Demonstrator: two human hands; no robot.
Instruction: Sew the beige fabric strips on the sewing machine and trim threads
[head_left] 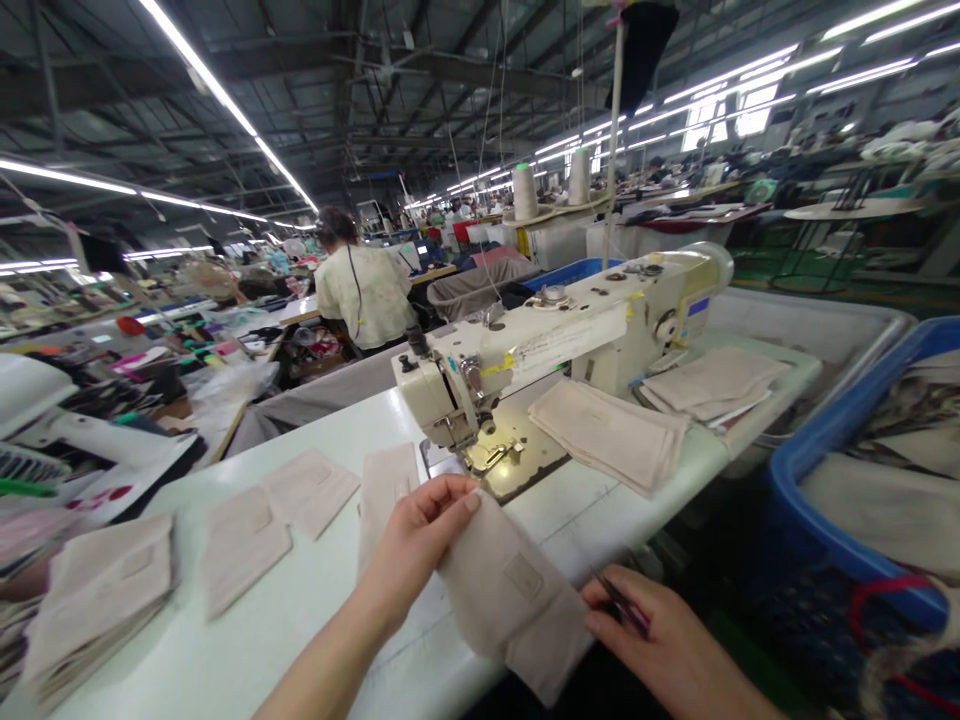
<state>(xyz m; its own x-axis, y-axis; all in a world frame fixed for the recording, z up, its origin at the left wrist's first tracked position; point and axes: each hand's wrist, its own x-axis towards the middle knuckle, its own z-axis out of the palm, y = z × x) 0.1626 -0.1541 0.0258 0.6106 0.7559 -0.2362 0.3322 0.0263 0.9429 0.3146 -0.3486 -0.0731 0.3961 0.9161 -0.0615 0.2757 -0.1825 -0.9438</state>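
My left hand pinches the top edge of a beige fabric piece with a small sewn label, just in front of the sewing machine. Against the lower edge of the same piece rests my right hand, which grips small thread snips with dark blades. The piece hangs over the white table's front edge. The machine's needle area and metal plate lie just beyond my left hand.
Beige fabric pieces lie on the table to the left, with stacks at far left and right of the machine. A blue bin stands at right. Another person sits ahead, back turned. Thread cones stand behind.
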